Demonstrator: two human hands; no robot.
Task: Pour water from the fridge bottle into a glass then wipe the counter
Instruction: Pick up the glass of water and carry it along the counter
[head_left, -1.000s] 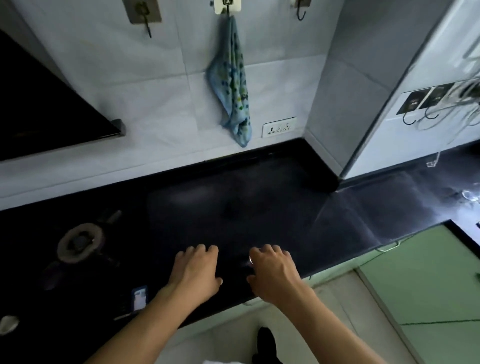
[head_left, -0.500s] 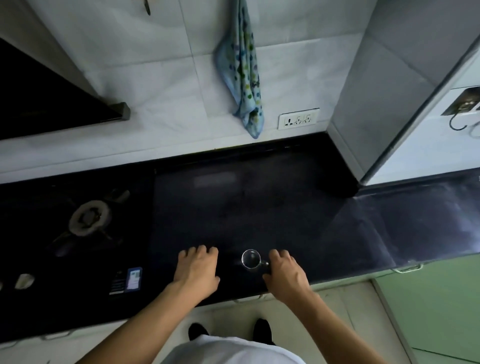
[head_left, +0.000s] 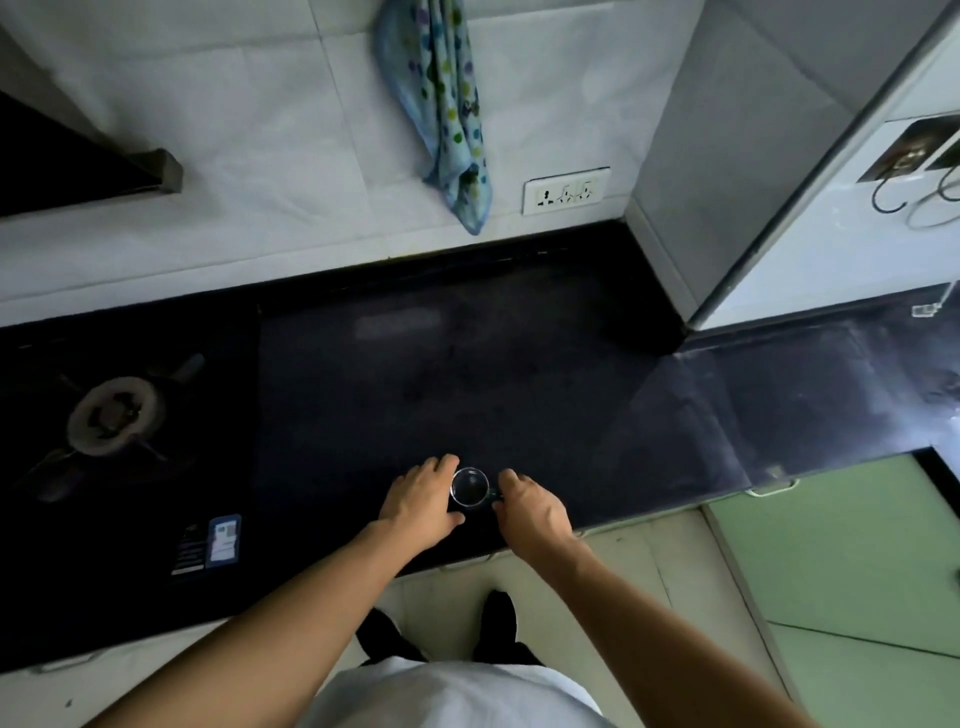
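- left hand (head_left: 423, 501) fingers relaxed beside glass (head_left: 469, 487); right hand (head_left: 530, 506) just beside it, grasp unclear
- glass near desk (head_left: 467, 374) edge; a nudge could knock it off

The glass (head_left: 469, 487) stands on the counter (head_left: 467, 364), close to its front edge. The left hand (head_left: 422, 501) is at 9 o'clock from it and the right hand (head_left: 530, 506) at 3 o'clock, both just beside it. The stove burner (head_left: 115, 415) sits well apart at 9 o'clock. On the wall behind, a cloth (head_left: 447, 104) hangs at 12 o'clock, with a wall socket (head_left: 566, 189) at 1 o'clock.
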